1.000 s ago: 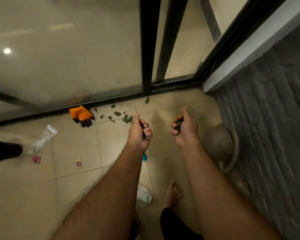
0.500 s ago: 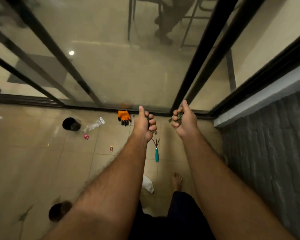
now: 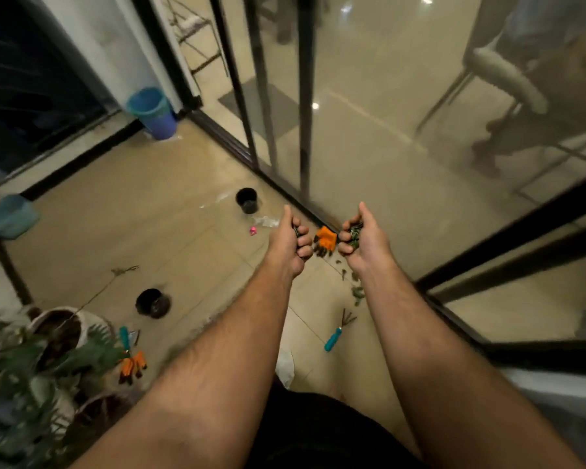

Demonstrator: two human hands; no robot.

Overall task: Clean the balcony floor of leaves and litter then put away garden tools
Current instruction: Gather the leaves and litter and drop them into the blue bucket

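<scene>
Head view, balcony floor (image 3: pixel 170 231), tiled, beige.

Left hand (image 3: pixel 290 243): raised over the floor, fingers curled round a small dark wad of leaves, thumb straight.
Right hand (image 3: pixel 364 240): raised beside it, fingers curled round a larger clump of green leaves (image 3: pixel 355 233).
Loose leaves (image 3: pixel 354 286): scattered on the floor under the right forearm, near the door track.
Orange glove (image 3: pixel 326 240): on the floor between the two hands as seen, against the sliding glass door (image 3: pixel 403 147).
Second orange glove (image 3: pixel 132 365): near left, beside a potted plant (image 3: pixel 58 333).
Hand rake (image 3: pixel 339 330), teal handle: on the floor between the forearms, prongs pointing far.
Teal-handled tool (image 3: pixel 125 338): near left, just above the second glove; type unclear.
Black pot (image 3: pixel 247 199): far, close to the door track.
Second black pot (image 3: pixel 153 302): left, lying on the floor.
Pink litter (image 3: pixel 253 230): small, left of the left hand.
Clear wrapper (image 3: pixel 266 221): between pink litter and far pot.
Blue bin (image 3: pixel 153 111): far left corner.
White bag (image 3: pixel 285 367): near, between the forearms.
</scene>
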